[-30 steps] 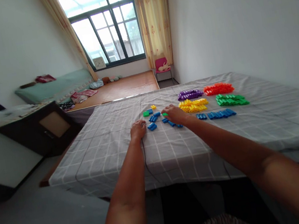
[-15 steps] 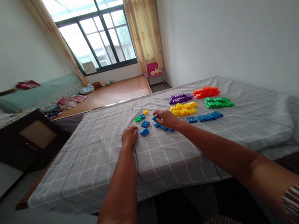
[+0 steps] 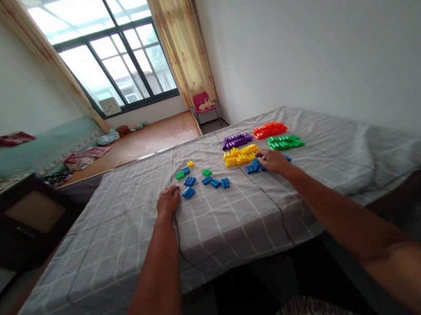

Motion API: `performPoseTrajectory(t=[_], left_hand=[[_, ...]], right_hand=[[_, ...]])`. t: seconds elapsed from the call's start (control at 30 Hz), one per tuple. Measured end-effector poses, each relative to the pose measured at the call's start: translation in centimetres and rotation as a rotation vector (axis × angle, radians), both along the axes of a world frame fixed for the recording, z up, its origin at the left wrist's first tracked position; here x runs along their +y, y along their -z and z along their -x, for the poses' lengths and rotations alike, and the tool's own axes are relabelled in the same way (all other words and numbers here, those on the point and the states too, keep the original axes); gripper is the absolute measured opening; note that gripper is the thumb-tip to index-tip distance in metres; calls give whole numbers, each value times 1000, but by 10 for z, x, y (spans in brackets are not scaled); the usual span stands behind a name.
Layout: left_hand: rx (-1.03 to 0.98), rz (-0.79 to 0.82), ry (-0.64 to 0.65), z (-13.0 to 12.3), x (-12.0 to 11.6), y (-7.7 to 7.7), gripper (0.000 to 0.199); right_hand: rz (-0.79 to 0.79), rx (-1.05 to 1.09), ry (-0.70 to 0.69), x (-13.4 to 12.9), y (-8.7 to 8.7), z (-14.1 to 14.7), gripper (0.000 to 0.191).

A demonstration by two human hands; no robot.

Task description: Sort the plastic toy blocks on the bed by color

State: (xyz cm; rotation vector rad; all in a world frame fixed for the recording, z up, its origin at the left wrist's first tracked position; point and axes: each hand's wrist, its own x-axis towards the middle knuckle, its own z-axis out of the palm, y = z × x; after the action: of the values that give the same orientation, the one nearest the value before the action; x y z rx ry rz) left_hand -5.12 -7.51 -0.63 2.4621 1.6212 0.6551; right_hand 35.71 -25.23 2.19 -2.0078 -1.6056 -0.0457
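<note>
My left hand point(image 3: 168, 201) rests on the cloth, fingers slightly curled and apart, holding nothing, left of two small blue groups point(image 3: 189, 192). My right hand point(image 3: 272, 160) is over the blue row point(image 3: 254, 166) at the right, its fingers bent down at the pieces; what they hold, if anything, is hidden. Between the hands lie more blue pieces point(image 3: 215, 183) and a small green piece point(image 3: 207, 172). A green and blue group point(image 3: 181, 173) and a small yellow piece point(image 3: 190, 164) lie farther back. Behind my right hand are yellow point(image 3: 240, 155), purple point(image 3: 236, 140), red point(image 3: 270, 129) and green point(image 3: 285, 142) piles.
The grey checked cloth point(image 3: 126, 229) covers the table. Beyond it are a wooden platform point(image 3: 159, 133) with clothes, a pink chair point(image 3: 201, 101) and a window. A dark cabinet point(image 3: 9, 226) stands at the left, a white wall at the right.
My right hand has moved right, from the middle blue pieces to the blue row. A green piece now shows among the middle pieces. The camera view has shifted; my left hand stays on the cloth.
</note>
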Motion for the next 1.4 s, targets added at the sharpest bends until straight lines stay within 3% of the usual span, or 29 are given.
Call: performPoseTrajectory(t=[0.13, 0.27, 0.5, 0.7, 0.8, 0.93, 1.03, 1.13, 1.27, 1.4], left_hand=[[-2, -7, 3, 0, -1, -1, 32], [-24, -8, 2, 0, 0, 0, 31], [-30, 4, 0, 0, -2, -1, 32], [-62, 5, -19, -3, -4, 0, 30], [-60, 2, -23, -4, -4, 1, 31], [-60, 6, -7, -3, -5, 3, 31], [-70, 8, -3, -3, -6, 3, 30], [-82, 8, -4, -2, -8, 3, 30], [-91, 20, -4, -2, -7, 3, 30], [-93, 27, -2, -1, -4, 3, 30]], right_hand=[[-26, -153, 47, 2, -4, 3, 24], [-24, -195, -93, 12, -5, 11, 28], [263, -246, -249, 20, -1, 23, 32], [172, -243, -354, 18, -4, 14, 27], [47, -211, -426, 30, -14, 41, 31], [22, -199, -654, 57, -26, 113, 30], [64, -255, -740, 78, -25, 169, 33], [80, -295, -762, 97, -18, 207, 37], [141, -307, -810, 110, -9, 226, 29], [142, -221, -787, 100, -10, 221, 26]])
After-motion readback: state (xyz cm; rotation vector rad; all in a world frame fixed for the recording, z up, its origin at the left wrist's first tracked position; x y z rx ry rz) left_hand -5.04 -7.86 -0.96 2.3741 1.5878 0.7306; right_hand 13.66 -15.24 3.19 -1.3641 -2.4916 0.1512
